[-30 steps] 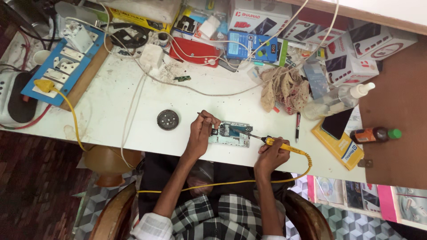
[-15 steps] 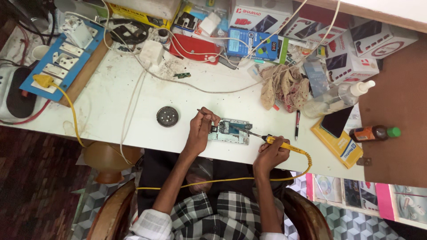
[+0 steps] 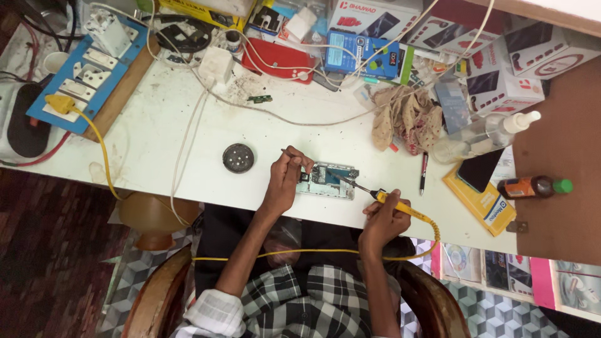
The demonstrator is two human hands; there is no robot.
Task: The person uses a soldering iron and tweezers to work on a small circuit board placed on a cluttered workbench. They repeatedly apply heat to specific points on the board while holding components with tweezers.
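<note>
Two hands work over an opened phone [image 3: 327,181] lying flat near the front edge of the white surface [image 3: 156,144]. The left hand [image 3: 283,178] has its fingers pinched narrow on a thin wire or probe, held at the board's left end. The right hand [image 3: 383,216] is closed around a yellow soldering iron [image 3: 391,203], tip on the board. Judgement: a good joint needs the iron's tip steady, contact brief, and the yellow cord [image 3: 282,253] kept slack.
</note>
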